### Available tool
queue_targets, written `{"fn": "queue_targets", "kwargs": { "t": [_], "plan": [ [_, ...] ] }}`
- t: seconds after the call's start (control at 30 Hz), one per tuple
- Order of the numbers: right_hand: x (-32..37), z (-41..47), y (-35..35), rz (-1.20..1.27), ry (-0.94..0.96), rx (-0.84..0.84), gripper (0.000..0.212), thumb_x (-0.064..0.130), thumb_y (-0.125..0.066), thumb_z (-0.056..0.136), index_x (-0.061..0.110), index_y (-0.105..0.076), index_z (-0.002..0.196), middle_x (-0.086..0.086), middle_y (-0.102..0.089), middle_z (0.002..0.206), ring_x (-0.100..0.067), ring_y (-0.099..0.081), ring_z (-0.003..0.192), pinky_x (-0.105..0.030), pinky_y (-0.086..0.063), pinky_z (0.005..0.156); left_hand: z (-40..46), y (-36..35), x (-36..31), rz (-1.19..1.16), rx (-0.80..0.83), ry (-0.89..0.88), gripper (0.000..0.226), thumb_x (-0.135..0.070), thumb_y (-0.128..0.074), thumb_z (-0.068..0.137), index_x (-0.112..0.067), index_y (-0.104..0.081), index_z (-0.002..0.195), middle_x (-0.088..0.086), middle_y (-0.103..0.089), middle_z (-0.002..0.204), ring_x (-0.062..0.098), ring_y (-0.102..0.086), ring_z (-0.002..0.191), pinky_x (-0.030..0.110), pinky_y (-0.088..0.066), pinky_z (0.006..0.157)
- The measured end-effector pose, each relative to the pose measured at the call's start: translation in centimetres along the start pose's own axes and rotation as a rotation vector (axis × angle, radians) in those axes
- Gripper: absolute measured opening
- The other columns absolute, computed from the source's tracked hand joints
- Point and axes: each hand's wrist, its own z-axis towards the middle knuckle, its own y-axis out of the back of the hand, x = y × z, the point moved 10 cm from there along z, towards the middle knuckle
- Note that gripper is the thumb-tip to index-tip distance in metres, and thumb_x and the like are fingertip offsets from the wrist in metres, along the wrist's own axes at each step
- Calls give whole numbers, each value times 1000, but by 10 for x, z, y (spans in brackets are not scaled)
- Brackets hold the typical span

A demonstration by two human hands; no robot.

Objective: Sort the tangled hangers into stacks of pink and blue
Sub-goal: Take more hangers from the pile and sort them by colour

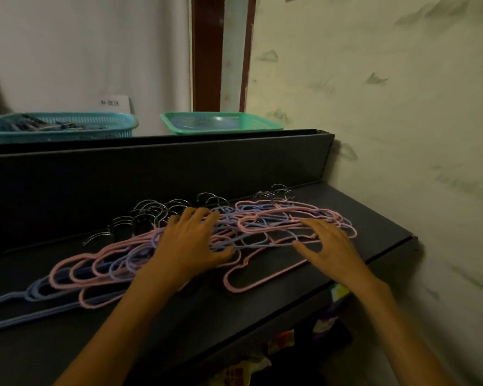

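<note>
Both hands lie flat on the tangle. Head view: my left hand rests fingers spread and straight on the heap's middle; my right hand, at 3 o'clock of it, also splayed, gripping nothing. Pink and blue hangers sprawl mixed across the dark shelf. Two green baskets at 12 o'clock.

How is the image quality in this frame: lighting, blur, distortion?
Head view: dim and dark-toned; the teal basket at upper left is smeared by blur; wide-angle bending shows on the shelf edges; both hands, left and right, and the hangers stay readable.
</note>
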Motion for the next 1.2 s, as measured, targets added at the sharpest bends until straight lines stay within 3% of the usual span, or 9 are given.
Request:
{"fn": "queue_targets", "kwargs": {
  "t": [0.13, 0.37, 0.5, 0.67, 0.8, 1.2],
  "plan": [
    [-18, 40, -8, 51, 53, 40, 70, 60, -56, 80, 28, -37, 140, 0, -39, 146, -17, -36, 133, -44, -31, 111, 20, -12, -3, 3, 40, 44, 89, -73, -45, 79, -28, -13, 149, -1, -21, 153, 21, -19, 138, 42, -20, 113],
    [-46, 98, -22, 81, 205, 210, 105, 92, -38, 56, 32, -32, 142, 2, -35, 148, -18, -34, 134, -44, -29, 112, 27, -29, -15, -25, 53, 158, 102, -87, -38, 67, -31, -16, 148, -5, -21, 154, 16, -21, 139, 39, -16, 114],
    [-43, 112, -33, 112, 291, 374, 99, 88, -48, 57, 34, -35, 139, 2, -35, 147, -18, -34, 132, -40, -31, 109, 27, -30, -24, -9, 9, 229, 111, -95, -29, 57, -30, -20, 148, -6, -21, 153, 16, -19, 139, 37, -10, 114],
    [-37, 119, -47, 147, 372, 462, 93, 75, -60, 59, 36, -34, 140, 4, -32, 148, -16, -34, 132, -39, -34, 108, 24, -36, -27, 23, 13, 283, 109, -93, -34, 58, -33, -19, 148, -7, -19, 150, 15, -13, 138, 37, -7, 114],
    [-37, 123, -51, 144, 397, 449, 96, 76, -61, 57, 37, -33, 139, 4, -32, 145, -15, -35, 129, -36, -36, 105, 25, -40, -24, 67, 38, 297, 107, -93, -30, 56, -36, -20, 147, -7, -27, 147, 15, -18, 136, 41, -14, 116],
    [-47, 128, -48, 170, 361, 353, 107, 91, -52, 47, 38, -34, 138, 3, -32, 145, -18, -32, 132, -48, -36, 107, 14, -28, -14, 63, -40, 295, 102, -87, -30, 56, -34, -31, 144, -6, -34, 142, 16, -25, 131, 37, -14, 109]
  ]
}}
